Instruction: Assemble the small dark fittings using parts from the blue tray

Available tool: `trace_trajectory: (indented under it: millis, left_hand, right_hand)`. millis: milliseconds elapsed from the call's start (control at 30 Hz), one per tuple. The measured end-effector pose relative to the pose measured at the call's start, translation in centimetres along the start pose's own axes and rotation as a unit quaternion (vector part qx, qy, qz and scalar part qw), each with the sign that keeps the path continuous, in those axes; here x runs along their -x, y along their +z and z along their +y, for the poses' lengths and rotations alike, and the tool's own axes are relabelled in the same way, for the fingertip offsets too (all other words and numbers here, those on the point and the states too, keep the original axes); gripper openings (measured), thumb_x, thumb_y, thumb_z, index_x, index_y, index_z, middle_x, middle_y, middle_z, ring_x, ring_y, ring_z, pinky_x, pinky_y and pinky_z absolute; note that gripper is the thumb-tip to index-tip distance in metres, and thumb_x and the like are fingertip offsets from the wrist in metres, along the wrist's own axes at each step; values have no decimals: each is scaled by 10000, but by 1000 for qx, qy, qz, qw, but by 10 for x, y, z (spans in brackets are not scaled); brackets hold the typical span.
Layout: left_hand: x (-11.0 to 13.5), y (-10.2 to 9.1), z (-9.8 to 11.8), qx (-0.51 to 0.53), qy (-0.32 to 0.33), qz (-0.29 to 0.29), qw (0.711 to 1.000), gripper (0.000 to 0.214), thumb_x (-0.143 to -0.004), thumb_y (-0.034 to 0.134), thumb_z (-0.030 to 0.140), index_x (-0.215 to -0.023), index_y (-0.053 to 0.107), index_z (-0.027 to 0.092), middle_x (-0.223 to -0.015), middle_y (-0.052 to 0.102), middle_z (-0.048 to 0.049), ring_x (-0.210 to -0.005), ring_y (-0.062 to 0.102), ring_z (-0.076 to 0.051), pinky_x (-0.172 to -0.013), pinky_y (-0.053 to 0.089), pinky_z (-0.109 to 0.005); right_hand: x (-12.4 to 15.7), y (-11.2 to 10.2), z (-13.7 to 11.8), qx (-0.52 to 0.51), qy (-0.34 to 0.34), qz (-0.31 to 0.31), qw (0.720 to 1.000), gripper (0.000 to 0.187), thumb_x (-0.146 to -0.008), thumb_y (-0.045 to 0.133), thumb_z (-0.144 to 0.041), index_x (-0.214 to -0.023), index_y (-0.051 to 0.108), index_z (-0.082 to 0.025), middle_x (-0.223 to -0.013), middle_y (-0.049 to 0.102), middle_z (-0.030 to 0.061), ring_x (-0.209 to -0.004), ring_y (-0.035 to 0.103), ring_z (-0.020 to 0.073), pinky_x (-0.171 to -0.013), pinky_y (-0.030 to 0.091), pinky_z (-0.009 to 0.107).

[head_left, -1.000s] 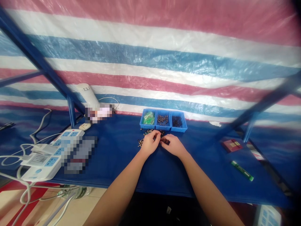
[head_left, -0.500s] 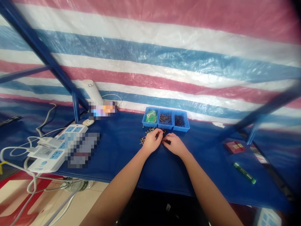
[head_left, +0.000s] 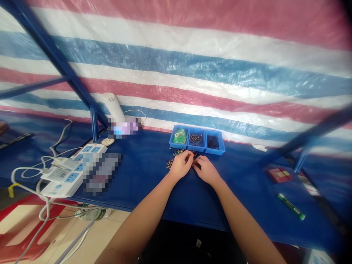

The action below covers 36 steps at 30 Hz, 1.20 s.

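Observation:
My left hand point(head_left: 181, 164) and my right hand point(head_left: 205, 168) meet over the blue table, fingertips pinched close together. Whatever they hold is too small and too covered by the fingers to make out. Just behind and left of them lies a loose pile of small brass-and-dark parts point(head_left: 169, 164), partly hidden by my left hand. Beyond the hands stand three joined blue bins. The left bin holds green pieces point(head_left: 180, 136), the middle one small brass-coloured parts point(head_left: 196, 139), the right one small black parts point(head_left: 213, 142).
On the left of the blue table point(head_left: 137, 176) lie a white power strip point(head_left: 74, 172) with plugs and cables, and a blurred-out flat object point(head_left: 103, 172). A white cylinder point(head_left: 114, 108) stands at the back. A red box point(head_left: 279, 175) and a green tube-like pack point(head_left: 290, 206) lie at right.
The whole view has shifted slightly, so things appear a little further right. Both hands stay together in the same pinched pose by the pile.

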<state>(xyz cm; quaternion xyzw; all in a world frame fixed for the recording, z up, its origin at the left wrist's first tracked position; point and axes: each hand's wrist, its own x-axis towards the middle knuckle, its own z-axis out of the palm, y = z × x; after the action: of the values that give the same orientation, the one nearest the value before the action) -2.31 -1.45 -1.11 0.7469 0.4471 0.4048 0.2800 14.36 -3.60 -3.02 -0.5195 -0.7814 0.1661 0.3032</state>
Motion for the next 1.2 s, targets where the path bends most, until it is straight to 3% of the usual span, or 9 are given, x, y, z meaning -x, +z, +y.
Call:
trace_trajectory:
  millis: [267,433,533,733,933,1067,1200]
  left_hand:
    - [0,0,0,7,-8,6,1000,211,-936,448,297,-928,638,208,-856,696,-6,-743,638,-136,-680,485,-237]
    - [0,-1,1,21,2,-8,1000,229,-940,450,311,-956,655,209,-885,709,-17,-757,654,-142,-677,498,-239]
    - [-1,0,-1,20,6,-1,1000,220,-931,470,307,-983,661,211,-919,711,-25,-770,651,-144,-707,502,-247]
    - [1,3,-4,23,-12,5,1000,218,-918,506,337,-1066,603,210,-736,654,17,-659,610,-122,-636,472,-232]
    - [0,2,-3,24,-6,6,1000,213,-927,497,368,-964,634,209,-758,660,9,-669,602,-117,-634,464,-225]
    - [0,2,0,30,8,0,1000,228,-933,480,331,-1012,657,211,-842,693,-13,-722,627,-127,-685,487,-234]
    - [1,2,3,23,11,-26,999,212,-906,519,311,-1035,656,214,-755,669,3,-663,609,-118,-628,477,-218]
  right_hand:
    - [-2,-3,-7,-157,89,80,980,203,-907,498,-315,-986,659,-220,-925,705,39,-759,650,188,-695,508,321]
    - [-2,0,-5,-214,103,119,964,326,-885,539,-359,-1153,655,-214,-989,714,69,-841,674,215,-771,536,352]
    - [-2,4,-2,-246,113,111,956,341,-871,567,-379,-1150,666,-209,-1013,713,78,-845,675,222,-800,543,373]
    - [-4,6,1,-323,107,105,934,368,-866,595,-388,-1181,645,-205,-949,702,59,-854,664,204,-825,539,360]
    - [-4,3,-4,-352,91,98,926,358,-839,640,-394,-1148,661,-214,-934,706,52,-862,664,199,-835,532,353]
    - [-5,4,-6,-389,155,120,900,366,-793,686,-432,-1076,669,-199,-872,718,52,-784,673,196,-713,543,324]
    - [-6,6,-8,-424,216,151,867,398,-742,731,-461,-1018,663,-183,-850,734,65,-701,661,180,-598,509,284]
